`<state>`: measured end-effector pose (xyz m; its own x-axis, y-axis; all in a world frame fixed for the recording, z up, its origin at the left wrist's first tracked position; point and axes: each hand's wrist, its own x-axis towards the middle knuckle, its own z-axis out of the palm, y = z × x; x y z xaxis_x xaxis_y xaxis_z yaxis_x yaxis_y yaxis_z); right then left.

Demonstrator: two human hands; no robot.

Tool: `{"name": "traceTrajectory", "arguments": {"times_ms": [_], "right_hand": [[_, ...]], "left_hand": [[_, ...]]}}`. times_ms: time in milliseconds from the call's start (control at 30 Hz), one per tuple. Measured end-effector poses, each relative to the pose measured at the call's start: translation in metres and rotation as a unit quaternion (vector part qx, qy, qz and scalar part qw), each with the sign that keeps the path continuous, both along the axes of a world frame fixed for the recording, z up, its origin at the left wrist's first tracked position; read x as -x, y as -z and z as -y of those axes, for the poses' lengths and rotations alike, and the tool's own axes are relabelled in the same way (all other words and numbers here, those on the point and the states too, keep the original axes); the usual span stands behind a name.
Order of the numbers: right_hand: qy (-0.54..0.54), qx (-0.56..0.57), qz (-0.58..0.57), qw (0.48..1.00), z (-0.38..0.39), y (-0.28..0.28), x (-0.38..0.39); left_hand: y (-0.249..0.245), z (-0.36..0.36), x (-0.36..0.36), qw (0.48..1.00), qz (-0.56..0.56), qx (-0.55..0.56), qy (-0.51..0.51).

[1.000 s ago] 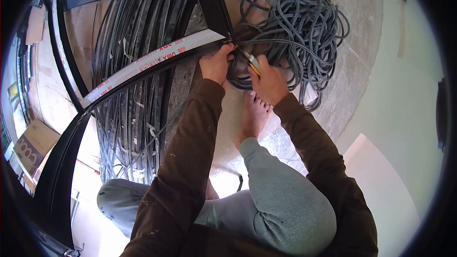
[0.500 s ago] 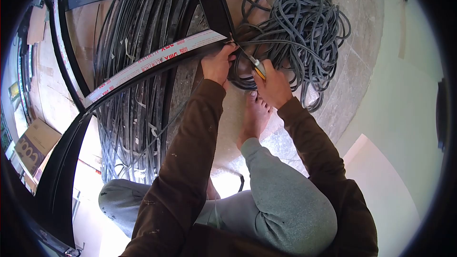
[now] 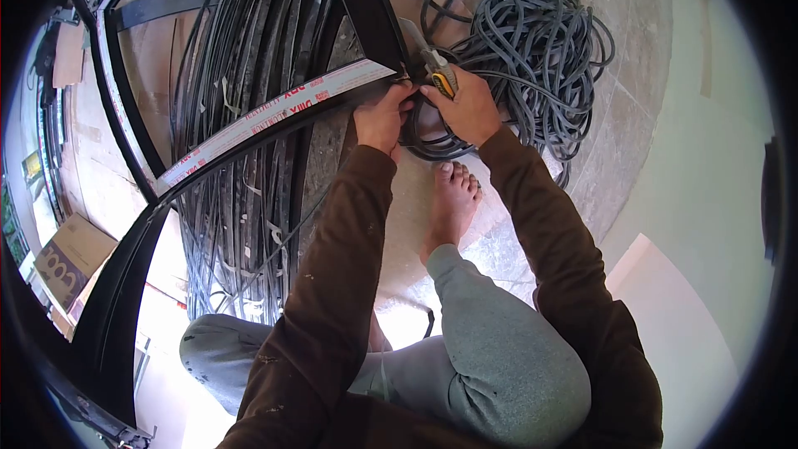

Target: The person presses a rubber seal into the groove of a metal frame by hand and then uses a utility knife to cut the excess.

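Note:
My right hand (image 3: pixel 471 110) holds a yellow and grey utility knife (image 3: pixel 443 76), its blade pointing up and away. The thumb and fingertips of this hand reach close to my left hand (image 3: pixel 381 123). My left hand is closed at the corner of a black aluminium frame (image 3: pixel 366 8); what its fingers pinch there is hidden. A white protective film with red lettering (image 3: pixel 274 108) covers the near frame bar. A tangled coil of dark rubber cord (image 3: pixel 532 58) lies just right of my hands, some loops running beneath them.
Bundled long black strips (image 3: pixel 241 158) lie under the frame at left. A cardboard box (image 3: pixel 73 258) stands at the far left. My bare foot (image 3: pixel 453 204) rests on the floor below my hands. A pale wall (image 3: pixel 706 158) rises on the right.
My right hand has moved up and left towards the frame corner. The knife has turned, its blade now pointing away from the corner. My left hand stays at the corner.

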<state>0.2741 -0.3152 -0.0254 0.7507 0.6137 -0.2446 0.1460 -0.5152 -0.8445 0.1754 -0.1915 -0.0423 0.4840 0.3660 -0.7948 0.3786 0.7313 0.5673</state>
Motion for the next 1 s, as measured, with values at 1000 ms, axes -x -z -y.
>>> {"name": "traceTrajectory", "arguments": {"times_ms": [1000], "right_hand": [[-0.057,0.177,-0.025,0.982,0.036,-0.035,0.046]], "left_hand": [[-0.002,-0.001,0.000,1.000,0.009,0.022,0.006]]}}
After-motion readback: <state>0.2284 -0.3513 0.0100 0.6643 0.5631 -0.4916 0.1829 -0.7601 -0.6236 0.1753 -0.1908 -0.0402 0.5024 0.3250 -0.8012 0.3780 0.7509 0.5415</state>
